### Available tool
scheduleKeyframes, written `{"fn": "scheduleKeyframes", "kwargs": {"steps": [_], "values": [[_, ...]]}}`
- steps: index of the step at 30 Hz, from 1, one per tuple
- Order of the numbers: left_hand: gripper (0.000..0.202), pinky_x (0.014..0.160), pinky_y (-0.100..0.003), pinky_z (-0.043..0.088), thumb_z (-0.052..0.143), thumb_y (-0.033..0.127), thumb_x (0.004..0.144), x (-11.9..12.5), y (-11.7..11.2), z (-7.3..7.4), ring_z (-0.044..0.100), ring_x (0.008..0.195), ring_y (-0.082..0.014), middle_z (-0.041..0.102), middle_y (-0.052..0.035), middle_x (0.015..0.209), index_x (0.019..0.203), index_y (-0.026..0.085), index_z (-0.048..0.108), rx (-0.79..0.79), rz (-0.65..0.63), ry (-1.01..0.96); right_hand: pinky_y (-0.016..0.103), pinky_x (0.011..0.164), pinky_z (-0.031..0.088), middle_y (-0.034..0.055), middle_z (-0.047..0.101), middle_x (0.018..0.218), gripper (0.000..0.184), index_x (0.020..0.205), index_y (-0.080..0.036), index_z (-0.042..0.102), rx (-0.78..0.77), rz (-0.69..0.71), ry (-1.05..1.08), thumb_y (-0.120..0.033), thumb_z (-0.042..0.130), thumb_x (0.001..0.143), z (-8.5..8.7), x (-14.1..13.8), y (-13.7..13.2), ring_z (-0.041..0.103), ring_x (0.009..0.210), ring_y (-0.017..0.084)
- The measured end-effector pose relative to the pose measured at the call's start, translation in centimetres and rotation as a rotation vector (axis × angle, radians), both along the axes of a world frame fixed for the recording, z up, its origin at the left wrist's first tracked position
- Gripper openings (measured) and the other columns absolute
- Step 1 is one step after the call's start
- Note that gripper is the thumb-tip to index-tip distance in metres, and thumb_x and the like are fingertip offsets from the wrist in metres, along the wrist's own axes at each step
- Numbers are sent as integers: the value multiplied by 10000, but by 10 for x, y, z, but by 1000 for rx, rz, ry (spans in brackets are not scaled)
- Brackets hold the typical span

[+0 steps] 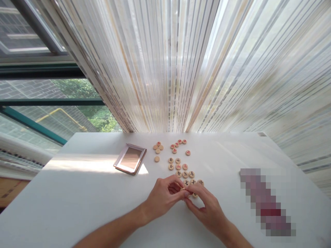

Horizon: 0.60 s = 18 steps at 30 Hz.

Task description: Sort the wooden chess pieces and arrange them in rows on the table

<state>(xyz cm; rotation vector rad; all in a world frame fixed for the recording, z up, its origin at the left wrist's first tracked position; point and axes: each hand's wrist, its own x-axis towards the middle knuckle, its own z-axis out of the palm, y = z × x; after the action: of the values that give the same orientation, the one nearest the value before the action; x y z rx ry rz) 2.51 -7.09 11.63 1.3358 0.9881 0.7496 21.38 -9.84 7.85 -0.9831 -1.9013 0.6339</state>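
Several round wooden chess pieces with red or black characters lie scattered on a white table. My left hand and my right hand meet near the table's middle. Their fingertips pinch together on one wooden piece held between them, just in front of the black-marked pieces. A small cluster of blank-faced pieces lies farther back, beside red-marked pieces.
A shallow open rectangular box with a pinkish rim lies to the left of the pieces. A blurred-out object lies on the table's right side. Striped sheer curtains hang behind the table, with a window at left.
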Motion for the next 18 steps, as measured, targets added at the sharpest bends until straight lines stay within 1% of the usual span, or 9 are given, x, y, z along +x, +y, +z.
{"fn": "scheduleKeyframes", "kwargs": {"steps": [4, 7, 10, 13, 18], "values": [[233, 756, -304, 587, 681, 375, 855, 1, -2, 0, 740, 817, -222, 767, -81, 850, 875, 145, 655, -13, -4, -5, 289, 738, 541, 39, 671, 920, 261, 1115, -248, 569, -2, -22, -6, -159, 651, 884, 0, 0, 0, 644, 822, 184], [234, 775, -308, 589, 660, 374, 872, 1, 0, 0, 736, 844, -221, 770, -88, 898, 885, 141, 671, -9, -20, -14, 285, 728, 545, 31, 675, 897, 207, 1072, -253, 585, -37, -40, -21, -193, 657, 887, 3, 0, 0, 651, 809, 184], [269, 739, -292, 587, 641, 397, 884, -1, 3, 0, 727, 796, -203, 766, -87, 877, 902, 133, 688, -2, -34, -3, 284, 712, 552, 34, 678, 876, 145, 1034, -247, 603, -51, -59, -23, -226, 642, 896, 5, 0, 0, 658, 787, 186], [309, 709, -288, 593, 601, 418, 907, -4, 7, 2, 719, 766, -191, 753, -85, 870, 953, 130, 702, -20, -75, 8, 279, 684, 554, 34, 667, 843, 112, 1007, -237, 606, -70, -85, -29, -247, 634, 898, 5, 0, 1, 653, 750, 183], [336, 734, -308, 606, 559, 421, 928, -7, 10, 5, 723, 872, -219, 739, -87, 929, 1065, 145, 693, -63, -110, -19, 283, 690, 554, 38, 664, 857, 142, 1022, -230, 599, -77, -110, -26, -243, 650, 890, 2, 2, 3, 645, 763, 183]]}}
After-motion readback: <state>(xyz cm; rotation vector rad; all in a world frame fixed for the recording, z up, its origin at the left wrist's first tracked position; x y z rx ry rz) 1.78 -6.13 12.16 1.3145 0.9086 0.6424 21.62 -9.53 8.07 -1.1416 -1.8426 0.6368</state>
